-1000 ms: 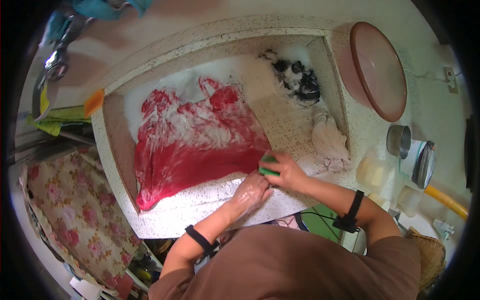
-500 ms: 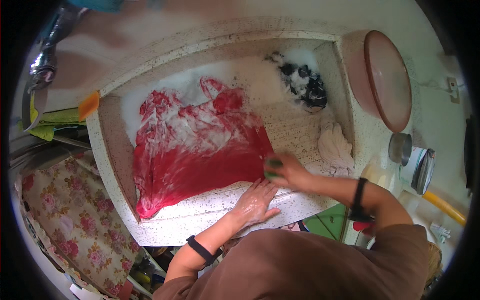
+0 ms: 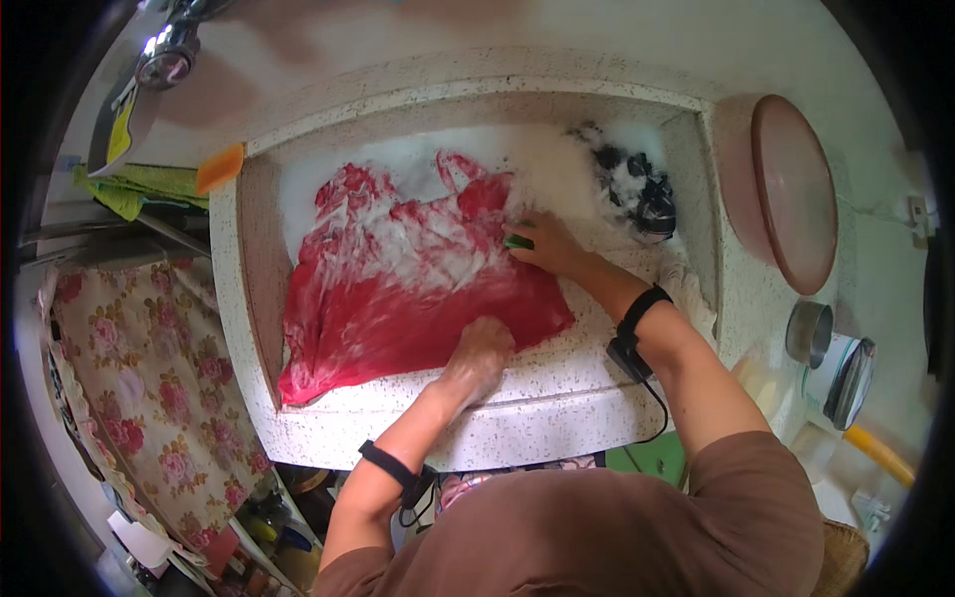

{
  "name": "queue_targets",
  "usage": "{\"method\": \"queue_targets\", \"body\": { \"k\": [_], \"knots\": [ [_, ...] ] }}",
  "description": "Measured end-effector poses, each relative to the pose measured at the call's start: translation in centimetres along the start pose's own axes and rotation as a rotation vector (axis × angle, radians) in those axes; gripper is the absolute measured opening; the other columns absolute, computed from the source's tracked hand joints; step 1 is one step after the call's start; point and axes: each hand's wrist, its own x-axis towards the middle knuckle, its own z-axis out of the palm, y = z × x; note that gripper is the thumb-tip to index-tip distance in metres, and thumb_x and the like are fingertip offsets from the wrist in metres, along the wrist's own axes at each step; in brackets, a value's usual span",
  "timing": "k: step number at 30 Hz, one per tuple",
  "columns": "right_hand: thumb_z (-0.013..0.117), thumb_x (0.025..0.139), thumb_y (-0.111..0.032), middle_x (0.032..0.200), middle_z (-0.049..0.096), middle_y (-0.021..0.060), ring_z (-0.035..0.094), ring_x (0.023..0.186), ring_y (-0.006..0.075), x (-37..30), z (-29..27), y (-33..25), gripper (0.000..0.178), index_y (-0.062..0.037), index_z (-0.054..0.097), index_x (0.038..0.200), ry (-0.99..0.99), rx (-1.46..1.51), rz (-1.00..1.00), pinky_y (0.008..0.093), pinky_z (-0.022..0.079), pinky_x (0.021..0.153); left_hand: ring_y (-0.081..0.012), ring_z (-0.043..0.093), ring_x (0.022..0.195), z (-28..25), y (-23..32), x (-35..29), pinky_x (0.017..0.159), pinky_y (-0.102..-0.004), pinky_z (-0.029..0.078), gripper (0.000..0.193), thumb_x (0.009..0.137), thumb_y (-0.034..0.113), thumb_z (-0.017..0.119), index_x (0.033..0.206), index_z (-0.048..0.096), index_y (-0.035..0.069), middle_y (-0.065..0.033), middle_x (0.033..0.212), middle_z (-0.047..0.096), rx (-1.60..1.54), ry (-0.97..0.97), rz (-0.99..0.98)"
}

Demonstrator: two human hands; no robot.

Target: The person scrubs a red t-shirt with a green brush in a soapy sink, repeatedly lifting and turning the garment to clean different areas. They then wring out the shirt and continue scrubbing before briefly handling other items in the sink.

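Note:
A soapy red garment (image 3: 398,318) is spread across the speckled stone basin (image 3: 557,413), with white suds over its upper half. On its right side, my right hand (image 3: 545,245) is closed around a small green scrubber (image 3: 518,241). Fingers cover most of the scrubber, so whether it is a brush or a sponge is unclear. My left hand (image 3: 479,356) rests at the garment's near edge, wet and blurred. Its fingers are too smeared to show whether they grip the cloth.
Dark sudsy cloth (image 3: 642,199) lies in the basin's far right corner, with pale cloth (image 3: 686,289) nearer me. A large pinkish tub (image 3: 796,194) leans on the right ledge beside a metal cup (image 3: 808,333). An orange block (image 3: 220,169) sits on the left rim, below a knife (image 3: 124,124).
My right hand has moved up and left with the green scrubber, onto the garment's right side. My left hand has shifted from the basin's front ledge onto the garment's near edge. The view has shifted slightly.

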Motion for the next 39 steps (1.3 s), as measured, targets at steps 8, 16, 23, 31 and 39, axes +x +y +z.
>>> {"method": "queue_targets", "body": {
  "k": [8, 16, 23, 31, 39],
  "knots": [
    [0.069, 0.08, -0.039, 0.128, 0.052, 0.0128, 0.047, 0.121, 0.0358, -5.1, -2.8, -11.5, 0.034, -0.0206, 0.067, 0.108, -0.158, 0.213, -0.317, 0.0574, 0.032, 0.105, -0.0386, 0.039, 0.133, -1.2, 5.0, -5.9, 0.112, -0.0528, 0.026, 0.064, 0.092, 0.048, 0.052, 0.131, 0.049, -0.002, -0.0208, 0.137, 0.049, -0.072, -0.189, -0.054],
    [0.061, 0.086, -0.035, 0.105, 0.058, 0.008, 0.054, 0.098, 0.029, 1.2, -0.8, -6.7, 0.026, -0.013, 0.063, 0.099, -0.12, -0.117, -0.607, 0.0454, 0.045, 0.082, -0.0355, 0.035, 0.137, -3.1, 5.3, -6.5, 0.111, -0.0583, 0.023, 0.072, 0.088, 0.055, 0.053, 0.136, 0.047, 0.001, -0.0138, 0.146, 0.043, 0.067, -0.315, -0.138],
    [0.071, 0.078, -0.027, 0.099, 0.058, 0.0139, 0.055, 0.091, 0.0316, 5.0, 0.8, -7.0, 0.025, -0.0071, 0.066, 0.093, 0.273, 0.101, -0.537, 0.0442, 0.046, 0.076, -0.0367, 0.032, 0.138, -2.6, 4.9, -7.6, 0.112, -0.058, 0.021, 0.076, 0.088, 0.059, 0.05, 0.139, 0.045, 0.003, -0.0122, 0.147, 0.042, 0.021, -0.313, -0.136],
    [0.072, 0.08, -0.029, 0.094, 0.06, 0.01, 0.059, 0.083, 0.0239, -0.4, 0.0, -12.5, 0.026, -0.0079, 0.062, 0.09, -0.375, 0.642, -0.543, 0.0437, 0.047, 0.075, -0.0358, 0.032, 0.139, -3.4, 5.0, -7.1, 0.114, -0.0539, 0.022, 0.073, 0.09, 0.058, 0.048, 0.139, 0.046, 0.003, -0.0121, 0.148, 0.041, -0.012, -0.506, -0.185],
    [0.068, 0.082, -0.036, 0.116, 0.06, 0.0168, 0.057, 0.106, 0.0335, 12.9, 5.4, -1.7, 0.038, -0.0064, 0.07, 0.106, -0.158, 0.165, -0.1, 0.0426, 0.045, 0.092, -0.0357, 0.044, 0.128, -2.7, 3.6, -5.6, 0.105, -0.0518, 0.037, 0.058, 0.09, 0.04, 0.055, 0.134, 0.049, 0.002, -0.0173, 0.137, 0.05, -0.034, -0.217, -0.13]
  ]
}}
